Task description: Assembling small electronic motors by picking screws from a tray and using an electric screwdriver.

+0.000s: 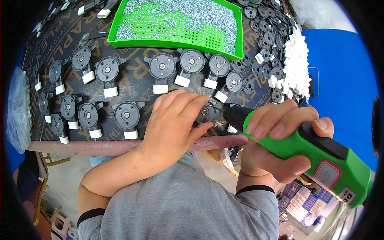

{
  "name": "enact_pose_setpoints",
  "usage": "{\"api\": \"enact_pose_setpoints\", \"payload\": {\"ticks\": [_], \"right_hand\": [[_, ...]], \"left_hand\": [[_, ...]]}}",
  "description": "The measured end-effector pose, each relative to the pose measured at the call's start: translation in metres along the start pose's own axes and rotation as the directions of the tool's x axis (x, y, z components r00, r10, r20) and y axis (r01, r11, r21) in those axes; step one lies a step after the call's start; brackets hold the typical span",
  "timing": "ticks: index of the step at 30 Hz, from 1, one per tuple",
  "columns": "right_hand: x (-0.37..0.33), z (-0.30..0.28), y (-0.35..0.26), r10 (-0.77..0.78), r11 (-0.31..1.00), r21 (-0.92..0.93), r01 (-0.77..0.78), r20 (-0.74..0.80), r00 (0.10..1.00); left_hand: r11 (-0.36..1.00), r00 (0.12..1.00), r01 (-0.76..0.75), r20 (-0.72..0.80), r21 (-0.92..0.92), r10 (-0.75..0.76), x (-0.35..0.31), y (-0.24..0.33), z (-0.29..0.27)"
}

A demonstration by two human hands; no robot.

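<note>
My right hand [280, 136] wraps around a green and black electric screwdriver [320, 158], which lies slanted with its black nose to the left. The thin bit reaches toward a black round plastic part [205, 115] near the table's front edge. My left hand [172, 120] grips that part, index finger on its far side and thumb on its near side. My palm and fingers hide some of it. Whether the bit sits in a screw I cannot tell. Several similar round parts with side wings and white end caps [126, 115] stand in rows to the left and beyond.
A green perforated tray [176, 45] of small silver screws lies at the far middle. Loose black discs [267, 71] and a heap of white caps [297, 60] cover the right side. A blue surface [336, 68] stands farther right. Clear plastic bags [18, 112] hang at the left edge.
</note>
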State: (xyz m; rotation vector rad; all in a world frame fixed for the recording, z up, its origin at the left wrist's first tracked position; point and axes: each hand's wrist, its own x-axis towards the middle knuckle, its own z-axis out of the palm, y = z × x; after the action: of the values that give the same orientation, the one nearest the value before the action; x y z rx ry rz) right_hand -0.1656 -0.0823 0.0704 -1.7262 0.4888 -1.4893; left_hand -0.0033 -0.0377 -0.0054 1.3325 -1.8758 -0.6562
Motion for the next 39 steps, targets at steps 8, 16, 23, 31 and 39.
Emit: {"api": "enact_pose_setpoints", "payload": {"ticks": [8,16,23,31,39], "right_hand": [[0.008,-0.006,-0.001,0.044,0.999,0.012,-0.046,0.141,0.989],[0.01,-0.005,0.002,0.106,0.994,-0.054,-0.099,0.135,0.985],[0.059,-0.022,-0.001,-0.003,0.929,0.356,-0.104,0.286,0.958],[0.086,-0.032,0.1,-0.087,0.995,-0.056,0.08,-0.137,0.987],[0.084,-0.035,0.108,-0.102,0.995,-0.025,0.1,-0.1,0.99]], "left_hand": [[1.0,1.0,-0.004,-0.004,-0.013,0.004,0.001,-0.002,0.001],[0.998,1.0,0.012,0.015,-0.055,-0.011,0.001,-0.002,-0.001],[0.998,1.0,-0.024,-0.012,-0.052,0.024,0.0,-0.005,0.004],[0.996,0.999,0.03,0.02,-0.087,-0.029,0.002,-0.007,0.003],[0.997,0.999,0.027,0.043,-0.074,-0.024,0.003,-0.008,0.002]]}}
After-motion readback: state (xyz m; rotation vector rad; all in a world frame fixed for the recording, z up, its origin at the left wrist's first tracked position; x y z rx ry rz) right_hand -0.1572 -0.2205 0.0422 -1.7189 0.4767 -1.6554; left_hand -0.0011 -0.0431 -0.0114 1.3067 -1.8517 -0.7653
